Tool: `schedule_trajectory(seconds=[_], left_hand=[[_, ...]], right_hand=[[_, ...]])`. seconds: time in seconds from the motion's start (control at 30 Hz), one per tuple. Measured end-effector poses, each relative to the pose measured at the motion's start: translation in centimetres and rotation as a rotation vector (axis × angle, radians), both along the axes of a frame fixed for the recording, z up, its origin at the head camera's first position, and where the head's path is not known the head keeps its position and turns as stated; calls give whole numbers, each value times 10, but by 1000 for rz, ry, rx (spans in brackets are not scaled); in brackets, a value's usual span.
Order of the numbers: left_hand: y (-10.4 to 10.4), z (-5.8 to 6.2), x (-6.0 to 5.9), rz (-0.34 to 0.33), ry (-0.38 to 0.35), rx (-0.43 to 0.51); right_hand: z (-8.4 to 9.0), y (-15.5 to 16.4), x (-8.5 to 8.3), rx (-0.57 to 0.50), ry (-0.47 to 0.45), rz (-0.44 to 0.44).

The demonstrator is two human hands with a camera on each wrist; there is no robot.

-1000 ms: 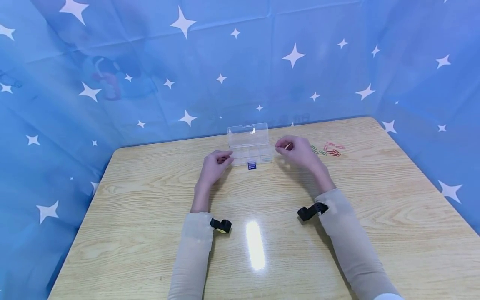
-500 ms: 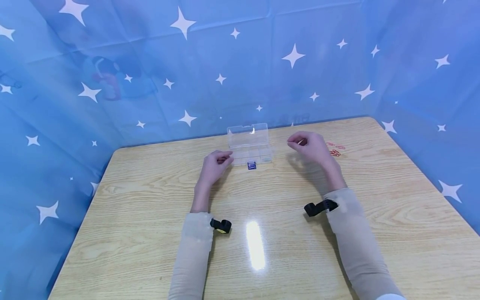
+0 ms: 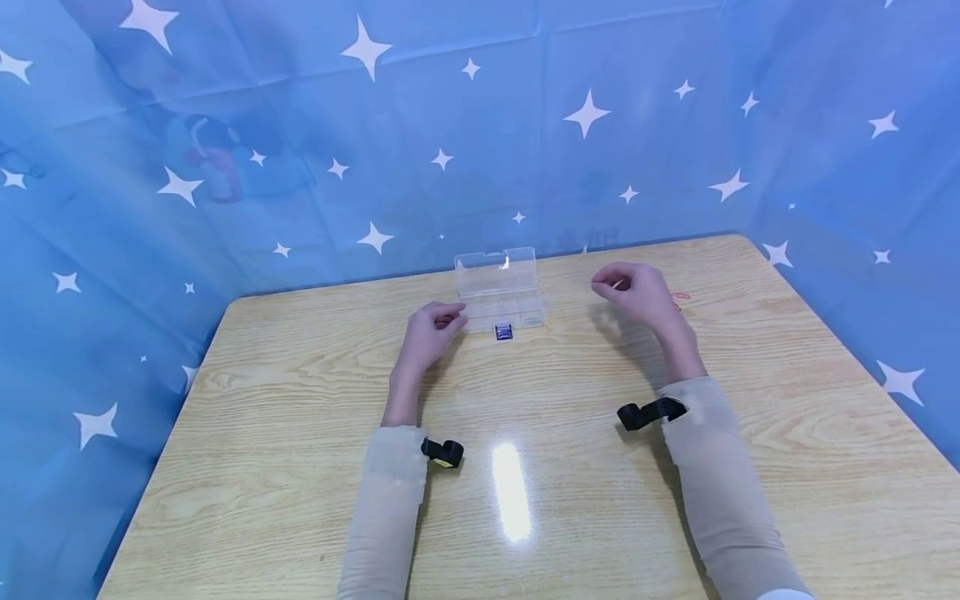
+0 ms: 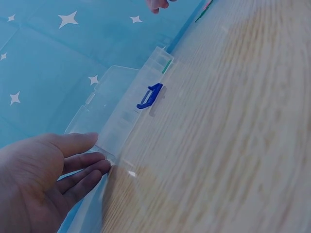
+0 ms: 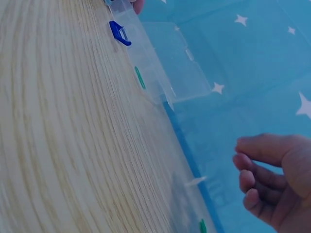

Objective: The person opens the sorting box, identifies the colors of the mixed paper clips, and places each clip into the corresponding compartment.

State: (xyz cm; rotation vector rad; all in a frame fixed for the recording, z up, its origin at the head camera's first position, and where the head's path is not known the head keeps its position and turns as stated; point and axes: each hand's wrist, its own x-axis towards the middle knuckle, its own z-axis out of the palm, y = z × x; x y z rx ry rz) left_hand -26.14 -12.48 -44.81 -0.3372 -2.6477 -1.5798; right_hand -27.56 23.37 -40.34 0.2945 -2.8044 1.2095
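A clear plastic compartment box lies near the table's back edge with its lid raised. My left hand grips its left end, the thumb on one side of the corner and fingertips on the other. A blue latch hangs at the front of the box. One green paper clip shows inside its right-hand compartment. My right hand hovers right of the box, fingers loosely curled, with nothing visible between thumb and forefinger. Red and pink paper clips lie beside it, partly hidden behind the hand.
The wooden table stands against a blue curtain with white stars. In the right wrist view a green paper clip lies on the table at the lower edge. A bright light reflection crosses the table's middle.
My right hand has moved away from the box to the right, over the paper clips, and now hides most of them. The left hand and the box have stayed in place.
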Motion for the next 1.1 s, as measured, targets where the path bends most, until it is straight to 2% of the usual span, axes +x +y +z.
schedule_trajectory(seconds=[0.13,0.7,1.1], left_hand=[[1,1,1,7,18,-11],[2,1,0,8,4,-20],[1,0,0,12,8,-25]], right_hand=[[1,8,2,12,-8,-17],[-8,42,2,66,-3,-58],[-15,51,1,134,-117,-51]])
